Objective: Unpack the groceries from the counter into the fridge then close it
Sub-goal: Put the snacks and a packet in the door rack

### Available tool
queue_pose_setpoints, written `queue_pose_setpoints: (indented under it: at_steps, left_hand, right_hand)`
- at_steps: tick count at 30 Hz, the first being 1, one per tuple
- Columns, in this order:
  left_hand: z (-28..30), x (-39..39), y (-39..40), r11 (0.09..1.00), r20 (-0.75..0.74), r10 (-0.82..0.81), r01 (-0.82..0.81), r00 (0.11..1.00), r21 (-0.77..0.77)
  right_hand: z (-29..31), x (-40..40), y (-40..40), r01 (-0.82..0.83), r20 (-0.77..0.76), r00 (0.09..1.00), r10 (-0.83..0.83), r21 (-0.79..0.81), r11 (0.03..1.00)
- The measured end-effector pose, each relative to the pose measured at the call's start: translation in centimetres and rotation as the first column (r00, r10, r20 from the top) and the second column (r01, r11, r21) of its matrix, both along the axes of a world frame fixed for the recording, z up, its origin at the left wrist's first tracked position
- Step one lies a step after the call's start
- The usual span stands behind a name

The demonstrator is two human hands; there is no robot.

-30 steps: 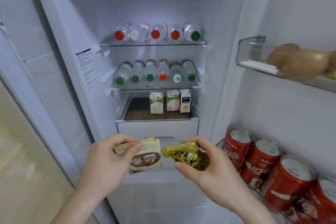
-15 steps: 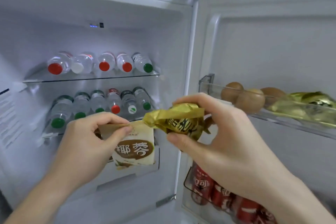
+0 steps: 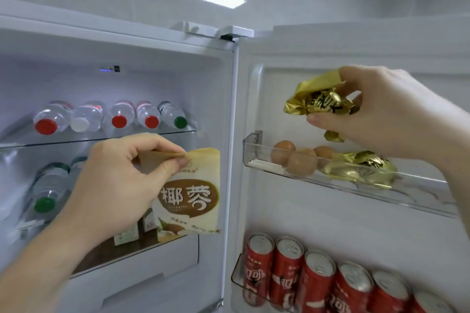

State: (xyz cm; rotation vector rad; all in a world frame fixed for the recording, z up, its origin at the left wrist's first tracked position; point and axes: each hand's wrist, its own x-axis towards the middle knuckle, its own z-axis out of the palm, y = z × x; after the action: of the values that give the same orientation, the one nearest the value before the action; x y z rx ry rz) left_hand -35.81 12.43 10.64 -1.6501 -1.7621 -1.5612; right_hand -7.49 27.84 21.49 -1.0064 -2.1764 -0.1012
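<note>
Groceries are in both hands, before the open fridge point(image 3: 230, 134). Right hand point(image 3: 376, 114) pinches a crinkled, shiny gold foil packet point(image 3: 318, 99) between thumb below and fingers above; its long axis runs left to right, sealed end pointing left. Just below this grip, a clear plastic door shelf point(image 3: 356, 185) carries brown eggs point(image 3: 295, 157) and another gold packet point(image 3: 361, 168). Left hand point(image 3: 119, 178) pinches the top edge of a flat, smooth cream pouch point(image 3: 190, 198), which hangs upright below the fingers.
</note>
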Motion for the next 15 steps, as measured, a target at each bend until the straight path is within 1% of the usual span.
queue_pose_setpoints:
  at_steps: [4,9,12,15]
  left_hand:
    - [0.5,1.6,-0.2,1.0,-0.028,0.002,-0.002,1.0,0.016]
    - [0.9,3.8,-0.4,1.0,-0.069,-0.008,0.01,0.998,0.023]
    - [1.1,5.5,-0.4,0.999,-0.069,-0.028,0.03,0.997,0.028]
    - [1.2,7.3,-0.4,0.998,-0.055,-0.047,0.049,0.997,0.03]
  right_hand:
    - [0.2,2.2,0.7,0.052,0.1,0.994,-0.047,-0.053,0.997]
    - [0.3,5.0,1.3,0.072,0.103,0.992,-0.067,-0.048,0.996]
    - [0.1,6.9,1.7,0.101,0.121,0.988,-0.092,-0.069,0.993]
    - [-0.3,8.5,2.5,0.156,0.195,0.971,-0.136,-0.094,0.983]
